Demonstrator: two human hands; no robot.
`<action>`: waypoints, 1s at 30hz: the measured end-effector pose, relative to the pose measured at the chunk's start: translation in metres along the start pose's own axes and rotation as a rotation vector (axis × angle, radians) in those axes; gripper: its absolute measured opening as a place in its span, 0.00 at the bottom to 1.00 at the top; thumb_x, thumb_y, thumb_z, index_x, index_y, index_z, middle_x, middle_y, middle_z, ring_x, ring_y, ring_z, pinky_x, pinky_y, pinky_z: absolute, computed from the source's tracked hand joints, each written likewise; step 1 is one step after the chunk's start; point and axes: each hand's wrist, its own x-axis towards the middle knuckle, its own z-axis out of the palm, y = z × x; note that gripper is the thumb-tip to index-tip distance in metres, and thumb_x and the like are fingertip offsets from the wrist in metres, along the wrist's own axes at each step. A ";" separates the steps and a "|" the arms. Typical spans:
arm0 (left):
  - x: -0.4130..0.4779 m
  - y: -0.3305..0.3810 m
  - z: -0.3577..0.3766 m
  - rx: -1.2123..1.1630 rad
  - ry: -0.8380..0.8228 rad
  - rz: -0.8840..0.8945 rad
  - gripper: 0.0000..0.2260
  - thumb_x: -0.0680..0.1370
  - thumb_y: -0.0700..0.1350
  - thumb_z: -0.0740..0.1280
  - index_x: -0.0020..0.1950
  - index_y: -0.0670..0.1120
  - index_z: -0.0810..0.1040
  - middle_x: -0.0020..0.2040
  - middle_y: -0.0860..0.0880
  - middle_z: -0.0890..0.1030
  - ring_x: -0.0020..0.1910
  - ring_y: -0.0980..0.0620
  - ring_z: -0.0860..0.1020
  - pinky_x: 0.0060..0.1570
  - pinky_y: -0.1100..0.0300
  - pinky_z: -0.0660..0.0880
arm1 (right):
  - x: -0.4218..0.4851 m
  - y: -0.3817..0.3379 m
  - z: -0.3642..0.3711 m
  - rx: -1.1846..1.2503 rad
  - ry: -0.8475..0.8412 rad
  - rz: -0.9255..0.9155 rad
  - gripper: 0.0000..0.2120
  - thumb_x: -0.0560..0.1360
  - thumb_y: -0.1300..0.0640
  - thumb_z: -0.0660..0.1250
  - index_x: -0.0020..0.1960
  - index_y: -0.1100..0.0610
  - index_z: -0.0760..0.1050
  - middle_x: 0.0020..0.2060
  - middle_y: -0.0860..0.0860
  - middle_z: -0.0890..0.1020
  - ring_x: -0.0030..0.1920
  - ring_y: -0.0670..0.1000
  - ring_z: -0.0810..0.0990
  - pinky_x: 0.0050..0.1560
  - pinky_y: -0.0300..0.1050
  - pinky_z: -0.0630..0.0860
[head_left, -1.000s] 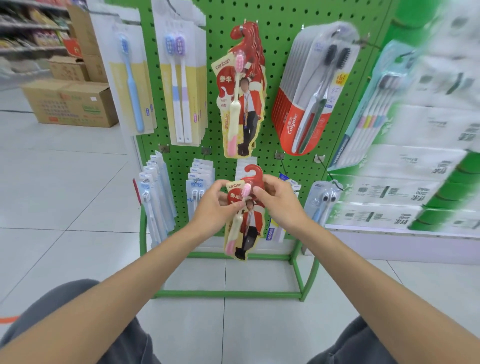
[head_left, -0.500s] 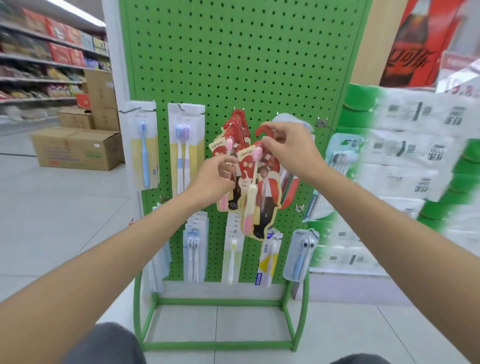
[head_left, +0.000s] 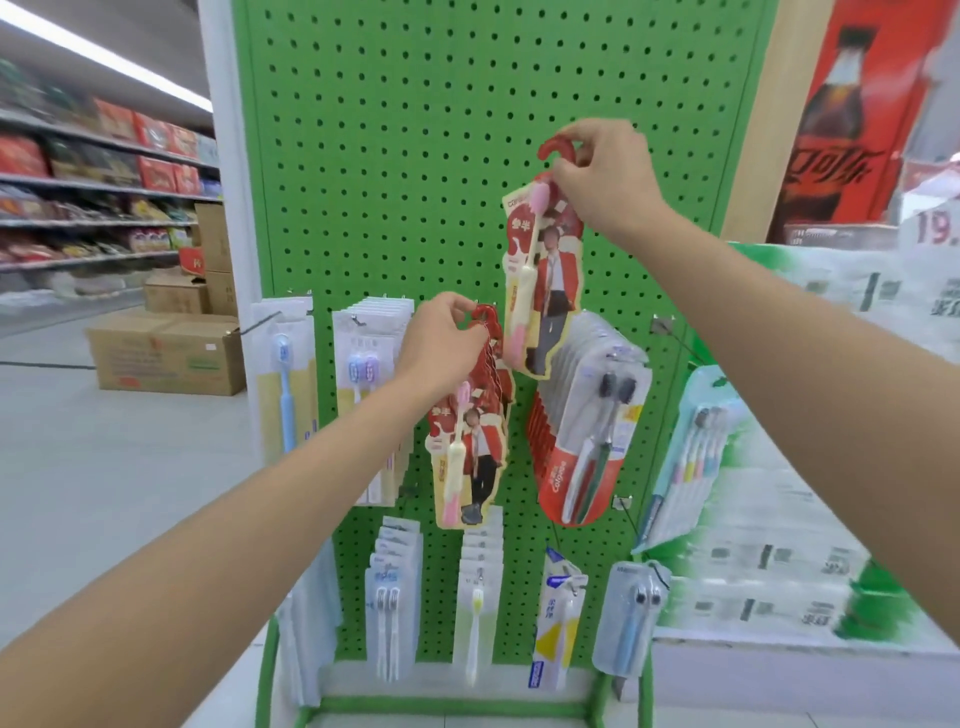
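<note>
My right hand (head_left: 605, 179) pinches the top of a red toothbrush pack (head_left: 545, 280) with a pink brush and lifts it high in front of the green pegboard rack (head_left: 415, 156). The pack's red hook sticks up left of my fingers. Lower and to the left, my left hand (head_left: 441, 345) grips the hook tops of a hanging stack of the same red packs (head_left: 470, 457) on the board.
Other toothbrush packs hang around: a blue one (head_left: 285, 384), a twin pack (head_left: 363, 374), a red Colgate stack (head_left: 587, 431), several small packs below. Cardboard boxes (head_left: 166, 353) sit on the floor at left. Stacked white goods (head_left: 805, 467) stand at right.
My right hand has raised the single red pack higher up the board. My left hand has moved onto the hooks of the hanging stack. The view has tilted upward.
</note>
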 end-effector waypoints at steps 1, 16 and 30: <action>0.004 -0.003 0.003 0.025 -0.045 -0.014 0.18 0.79 0.46 0.67 0.68 0.46 0.71 0.63 0.50 0.74 0.40 0.62 0.72 0.34 0.76 0.70 | 0.003 0.005 0.010 -0.007 -0.040 0.018 0.13 0.81 0.61 0.62 0.64 0.58 0.76 0.52 0.51 0.81 0.47 0.54 0.83 0.43 0.46 0.83; 0.010 -0.050 0.021 0.013 -0.162 -0.031 0.36 0.73 0.58 0.72 0.75 0.50 0.60 0.46 0.64 0.70 0.42 0.63 0.79 0.43 0.62 0.78 | -0.003 0.079 0.096 -0.004 -0.353 0.154 0.13 0.80 0.59 0.63 0.63 0.58 0.77 0.44 0.52 0.83 0.49 0.62 0.83 0.44 0.62 0.81; 0.013 -0.055 0.018 -0.041 -0.183 -0.048 0.31 0.71 0.58 0.74 0.70 0.51 0.67 0.52 0.57 0.78 0.46 0.59 0.81 0.49 0.59 0.80 | 0.009 0.093 0.102 -0.062 -0.575 0.245 0.06 0.78 0.58 0.67 0.50 0.59 0.81 0.44 0.54 0.84 0.40 0.49 0.82 0.42 0.42 0.82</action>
